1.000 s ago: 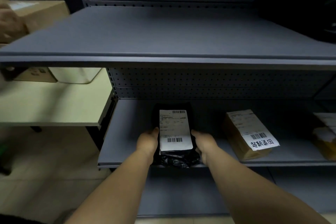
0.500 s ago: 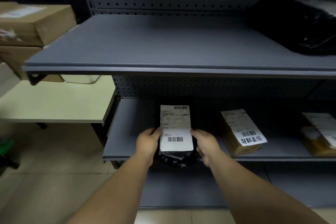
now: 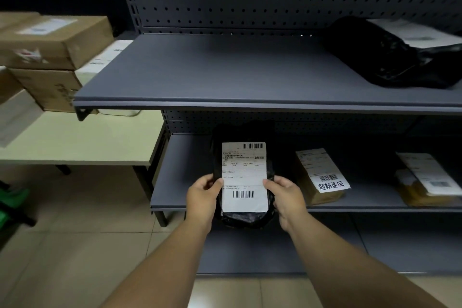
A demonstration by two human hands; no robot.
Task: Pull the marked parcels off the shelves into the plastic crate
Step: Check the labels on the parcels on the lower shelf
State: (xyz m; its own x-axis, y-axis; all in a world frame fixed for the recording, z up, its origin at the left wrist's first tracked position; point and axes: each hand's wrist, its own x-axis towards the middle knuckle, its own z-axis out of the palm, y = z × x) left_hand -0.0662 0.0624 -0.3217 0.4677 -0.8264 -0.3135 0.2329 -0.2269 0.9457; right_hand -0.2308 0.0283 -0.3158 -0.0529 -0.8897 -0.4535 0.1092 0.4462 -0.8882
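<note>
The black plastic-bagged parcel w/ a white printed shipping label (image 3: 243,177) was held in both hands at the front edge of the grey metal lower shelf (image 3: 180,182), its bottom end hanging past the lip. Left hand (image 3: 203,195) and right hand (image 3: 287,197) each had fingers clamped on the parcel's sides, thumbs on the label edges. No handwritten mark showed on that label, so prob. still at the checking stage.

Just beside it on the same shelf lay a brown paper-wrapped parcel w/ a handwritten white tag (image 3: 321,175), likely a marked one, not yet pulled. Further right, a yellowish bagged parcel w/ a white label (image 3: 425,182), mark not readable. On the grey upper shelf (image 3: 225,75) sat a bulky black bag parcel (image 3: 390,55).

The plastic crate wasn't in view, so nothing could be judged as done.

Room: the upper shelf overhung low, so draw straight outward. Floor below was open; the pale desk (image 3: 82,142) w/ stacked cardboard boxes (image 3: 50,57) stood well apart to the left.
</note>
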